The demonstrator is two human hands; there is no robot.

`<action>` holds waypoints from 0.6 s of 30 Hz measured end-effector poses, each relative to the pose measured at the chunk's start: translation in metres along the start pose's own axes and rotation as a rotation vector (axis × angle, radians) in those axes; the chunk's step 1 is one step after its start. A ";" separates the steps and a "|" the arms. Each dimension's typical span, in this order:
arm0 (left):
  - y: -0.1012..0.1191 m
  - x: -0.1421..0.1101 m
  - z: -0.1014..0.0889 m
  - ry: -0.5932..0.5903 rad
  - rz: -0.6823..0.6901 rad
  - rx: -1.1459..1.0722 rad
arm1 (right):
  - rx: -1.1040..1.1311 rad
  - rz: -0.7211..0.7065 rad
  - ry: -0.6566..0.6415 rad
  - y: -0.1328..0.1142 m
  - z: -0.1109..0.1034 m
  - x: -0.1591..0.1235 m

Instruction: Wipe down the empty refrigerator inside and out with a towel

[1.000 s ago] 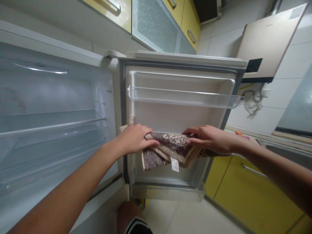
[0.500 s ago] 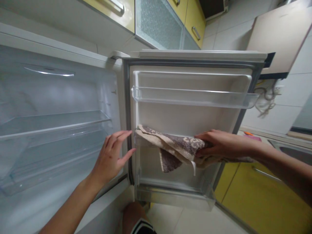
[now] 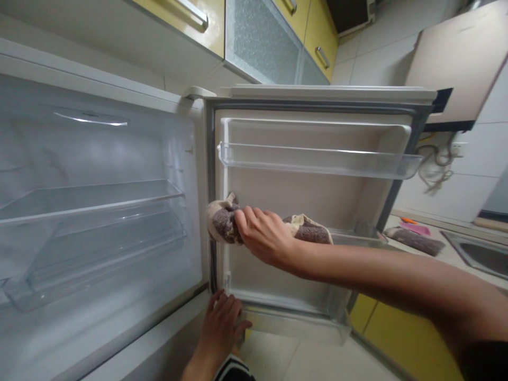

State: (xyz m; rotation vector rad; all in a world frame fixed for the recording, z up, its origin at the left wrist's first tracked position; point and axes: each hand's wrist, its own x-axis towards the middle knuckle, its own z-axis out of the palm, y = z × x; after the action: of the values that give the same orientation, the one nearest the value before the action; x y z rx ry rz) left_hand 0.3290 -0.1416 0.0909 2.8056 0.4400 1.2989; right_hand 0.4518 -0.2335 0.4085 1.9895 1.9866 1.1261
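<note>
While the right hand (image 3: 264, 233) clutches a towel (image 3: 223, 222) by the fridge door (image 3: 293, 196), left hand (image 3: 222, 323) near its bottom left, grip unclear

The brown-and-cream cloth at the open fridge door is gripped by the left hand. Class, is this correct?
Not quite: the head view shows the right hand gripping the cloth at the open fridge door; the left hand is below.

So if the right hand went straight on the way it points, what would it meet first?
Probably the grey seal along the hinge side of the fridge door, the cloth in the right hand leading; depth is unclear, so it might pass in front.
</note>
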 end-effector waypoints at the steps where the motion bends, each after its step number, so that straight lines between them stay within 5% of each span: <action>1: -0.003 -0.001 0.000 0.007 0.012 0.020 | -0.032 -0.005 0.040 -0.003 0.003 -0.002; 5: -0.010 -0.002 -0.003 0.000 0.035 0.029 | -0.158 0.024 0.118 0.015 0.009 -0.039; 12: 0.003 -0.002 0.003 -0.010 -0.037 0.036 | -0.286 0.033 0.171 0.098 0.006 -0.145; 18: 0.009 -0.002 0.010 -0.009 -0.074 0.026 | -0.326 0.130 0.267 0.101 0.016 -0.151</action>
State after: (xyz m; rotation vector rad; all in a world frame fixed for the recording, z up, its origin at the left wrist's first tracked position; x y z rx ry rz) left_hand 0.3378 -0.1500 0.0844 2.7855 0.5579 1.2754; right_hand 0.5630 -0.3772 0.3910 1.8992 1.6577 1.7010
